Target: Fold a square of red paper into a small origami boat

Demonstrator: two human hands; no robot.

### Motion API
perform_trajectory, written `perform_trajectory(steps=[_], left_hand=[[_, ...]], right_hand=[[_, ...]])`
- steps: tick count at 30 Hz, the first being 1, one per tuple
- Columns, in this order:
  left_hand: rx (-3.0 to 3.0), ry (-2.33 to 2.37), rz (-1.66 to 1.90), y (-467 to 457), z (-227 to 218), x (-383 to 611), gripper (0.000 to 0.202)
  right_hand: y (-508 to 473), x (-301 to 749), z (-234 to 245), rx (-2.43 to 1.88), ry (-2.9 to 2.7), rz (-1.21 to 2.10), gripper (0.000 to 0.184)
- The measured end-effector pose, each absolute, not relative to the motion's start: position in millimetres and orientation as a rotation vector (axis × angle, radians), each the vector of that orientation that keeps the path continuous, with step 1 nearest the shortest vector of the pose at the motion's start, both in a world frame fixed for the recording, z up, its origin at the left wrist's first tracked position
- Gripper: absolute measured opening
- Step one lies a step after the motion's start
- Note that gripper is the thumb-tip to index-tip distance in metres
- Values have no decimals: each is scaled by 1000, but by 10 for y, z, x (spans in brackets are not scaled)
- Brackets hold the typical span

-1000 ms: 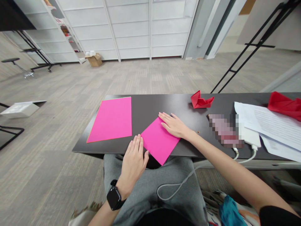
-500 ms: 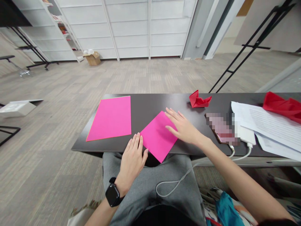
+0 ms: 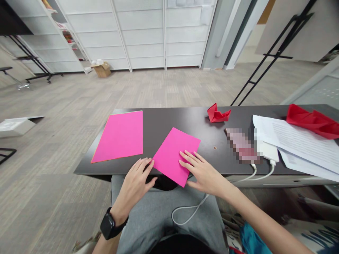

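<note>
A pink sheet of paper (image 3: 173,148) lies tilted on the dark table, its lower corner jutting past the near edge. My right hand (image 3: 202,173) rests on its lower right side with fingers spread and thumb apart. At the paper's left corner is my left hand (image 3: 139,180), fingers stretched out and fingertips at the corner, thumb apart; a black watch is on that wrist. To the left lies a stack of pink paper (image 3: 120,135) with an orange edge showing. A small red folded paper piece (image 3: 218,114) stands near the table's far edge.
On the right of the table (image 3: 159,116) are a blurred-out phone (image 3: 242,146), a white power bank (image 3: 268,151) with cables, printed sheets (image 3: 304,141) and a larger red folded piece (image 3: 312,120). A white cable loop (image 3: 182,222) hangs over my lap.
My right hand has slid down along the paper from its upper right edge to its lower right side. My left hand has shifted slightly left and down. The view has moved a little.
</note>
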State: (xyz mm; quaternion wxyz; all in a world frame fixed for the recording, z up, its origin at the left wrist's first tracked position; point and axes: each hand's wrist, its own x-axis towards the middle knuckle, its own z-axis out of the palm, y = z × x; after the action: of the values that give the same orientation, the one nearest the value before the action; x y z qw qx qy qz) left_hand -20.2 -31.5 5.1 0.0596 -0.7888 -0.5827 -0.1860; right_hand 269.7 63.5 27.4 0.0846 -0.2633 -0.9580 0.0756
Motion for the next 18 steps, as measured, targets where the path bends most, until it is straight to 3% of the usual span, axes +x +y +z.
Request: perform_trajectory(steps=[5, 12, 18], left_hand=[[-2580, -1525, -727, -353, 7, -258, 22], [-2869, -1434, -859, -126, 154, -226, 50], [-3007, -1423, -908, 149, 259, -207, 38]], right_hand=[[737, 2806, 253, -650, -2852, 273, 50], [863, 2897, 282, -547, -2741, 575, 34], [937, 2906, 284, -684, -2541, 842, 28]])
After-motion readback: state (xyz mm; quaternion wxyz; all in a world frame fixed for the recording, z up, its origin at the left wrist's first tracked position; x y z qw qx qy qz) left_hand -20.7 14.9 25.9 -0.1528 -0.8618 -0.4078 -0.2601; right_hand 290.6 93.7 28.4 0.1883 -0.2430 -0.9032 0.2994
